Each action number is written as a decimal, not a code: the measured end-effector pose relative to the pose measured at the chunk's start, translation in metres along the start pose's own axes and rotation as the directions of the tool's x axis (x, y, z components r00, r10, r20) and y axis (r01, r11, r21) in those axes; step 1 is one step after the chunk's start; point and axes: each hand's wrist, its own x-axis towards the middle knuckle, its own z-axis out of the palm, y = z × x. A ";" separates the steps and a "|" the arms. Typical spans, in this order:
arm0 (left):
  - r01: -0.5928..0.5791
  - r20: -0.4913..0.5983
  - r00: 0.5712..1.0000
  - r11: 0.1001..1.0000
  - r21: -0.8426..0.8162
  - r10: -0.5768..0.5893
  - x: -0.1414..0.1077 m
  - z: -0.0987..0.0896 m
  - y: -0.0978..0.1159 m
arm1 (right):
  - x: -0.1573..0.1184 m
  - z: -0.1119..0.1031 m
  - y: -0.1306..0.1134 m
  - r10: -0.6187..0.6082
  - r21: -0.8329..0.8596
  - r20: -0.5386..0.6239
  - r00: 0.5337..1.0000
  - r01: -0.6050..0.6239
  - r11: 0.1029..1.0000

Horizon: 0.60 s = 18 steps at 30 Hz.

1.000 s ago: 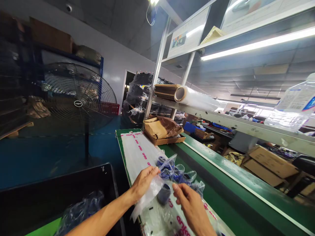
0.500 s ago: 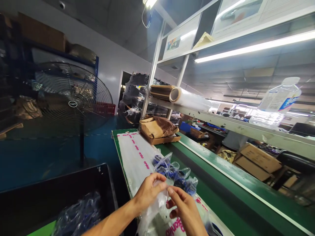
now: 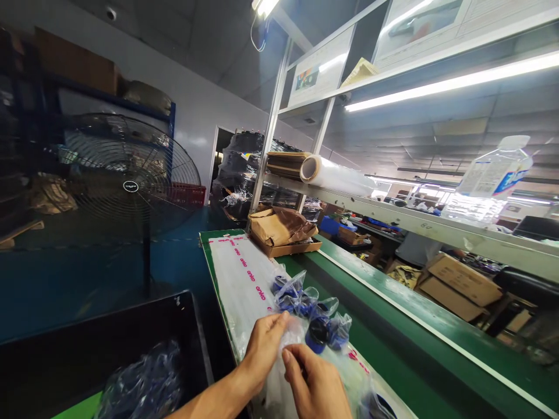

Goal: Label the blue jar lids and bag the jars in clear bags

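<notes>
My left hand (image 3: 264,343) pinches a thin clear plastic bag (image 3: 293,333) over the workbench. Its thumb and forefinger are pressed together at the bag's upper edge. My right hand (image 3: 315,381) is closed, fingers curled, at the near side of the same bag; its fingertips are partly hidden. Just beyond the hands, several blue parts in clear bags (image 3: 305,301) lie in a row. One round blue part with a black top (image 3: 318,333) sits closest to my right hand. Another bagged dark part (image 3: 376,404) lies at the bottom edge, right of that hand.
White sheeting with pink print (image 3: 238,273) covers the bench. A cardboard tray with brown paper (image 3: 283,249) stands at its far end. Green conveyor belt (image 3: 393,349) runs along the right. On the left are a black bin (image 3: 192,326) holding clear bags and a fan (image 3: 131,186).
My right hand has moved down and left, its fingers curling in more. The left hand has shifted slightly, and the black-topped blue part now shows more fully.
</notes>
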 end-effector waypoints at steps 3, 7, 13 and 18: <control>0.028 -0.036 0.999 0.996 -0.082 -0.031 -0.006 0.003 -0.003 | 0.008 0.000 0.006 0.122 0.096 0.016 0.992 -0.123 0.988; 0.098 -0.069 0.992 0.984 -0.146 -0.109 -0.015 0.004 -0.008 | 0.015 -0.004 0.010 0.250 0.284 -0.005 0.968 -0.239 0.929; 0.040 0.059 0.998 0.995 -0.094 -0.034 -0.030 0.008 -0.006 | 0.020 -0.008 0.002 0.382 0.510 0.056 0.923 -0.355 0.784; 0.019 0.105 0.994 0.998 -0.067 -0.012 -0.037 0.013 -0.011 | 0.018 -0.008 -0.002 0.377 0.607 0.064 0.924 -0.336 0.720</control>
